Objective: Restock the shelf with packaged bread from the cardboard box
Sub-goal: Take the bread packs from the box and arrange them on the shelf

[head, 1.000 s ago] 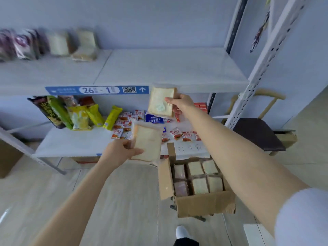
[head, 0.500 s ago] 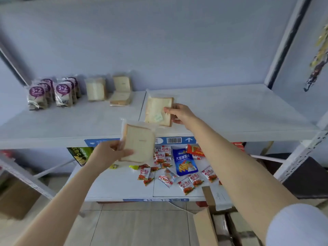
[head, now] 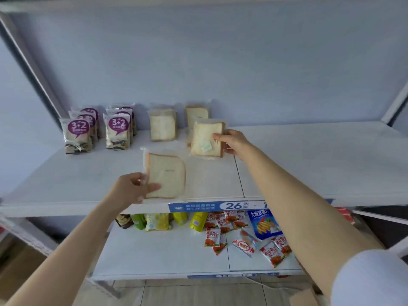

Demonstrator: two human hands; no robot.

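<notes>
My left hand (head: pixel 132 188) grips a clear-wrapped pack of sliced white bread (head: pixel 165 175), held upright over the front of the white upper shelf (head: pixel 309 164). My right hand (head: pixel 231 140) holds a second bread pack (head: pixel 205 140) by its right edge, farther back over the shelf. Behind it an upright bread pack (head: pixel 196 113) leans at the wall, and another one (head: pixel 162 125) stands to its left. Only a corner flap of the cardboard box (head: pixel 304 297) shows at the bottom right.
Several purple-labelled "3+2" bread bags (head: pixel 97 129) stand at the shelf's back left. The lower shelf (head: pixel 154 257) holds yellow-green snack bags (head: pixel 159 221), a blue chip bag (head: pixel 262 221) and several red sachets (head: pixel 242 237). The right half of the upper shelf is bare.
The view has tilted up from the box to the upper shelf. Both hands have carried their bread packs up and back over the shelf, the right one reaching deeper.
</notes>
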